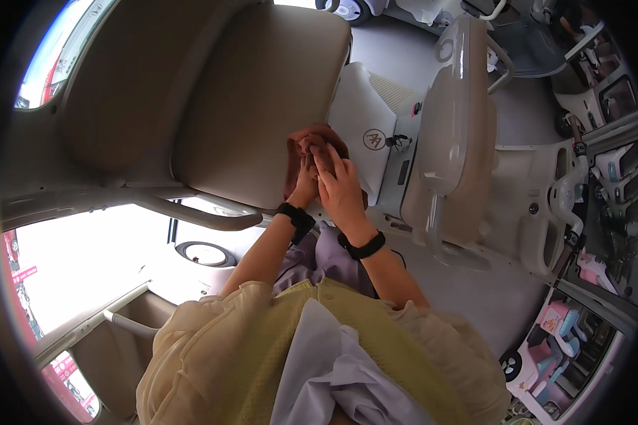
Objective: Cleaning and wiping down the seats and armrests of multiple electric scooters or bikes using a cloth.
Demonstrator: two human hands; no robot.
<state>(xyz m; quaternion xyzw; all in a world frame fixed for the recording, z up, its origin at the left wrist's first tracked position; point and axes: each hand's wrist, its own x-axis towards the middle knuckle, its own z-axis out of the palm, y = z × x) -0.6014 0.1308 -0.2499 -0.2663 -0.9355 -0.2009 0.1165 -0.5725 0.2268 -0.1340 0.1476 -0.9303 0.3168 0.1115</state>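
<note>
A reddish-brown cloth (295, 157) is bunched up between my two hands, beside the front edge of a beige seat cushion (262, 92). My left hand (305, 185) grips it from the left, its fingers partly hidden in the folds. Over the cloth from the right lies my right hand (342, 190), fingers bent and pressed into it. Both wrists wear black bands. Just right of the cloth is a light grey panel (358, 106) with a round emblem. Dark keys (398, 142) hang by a switch strip along that panel.
I am inside a small vehicle. A front seat with a clear plastic cover (443, 127) stands to the right. A curved armrest (198, 214) juts out at the left, by the open doorway. A handlebar (567, 188) is at the far right. Grey floor (461, 304) lies below.
</note>
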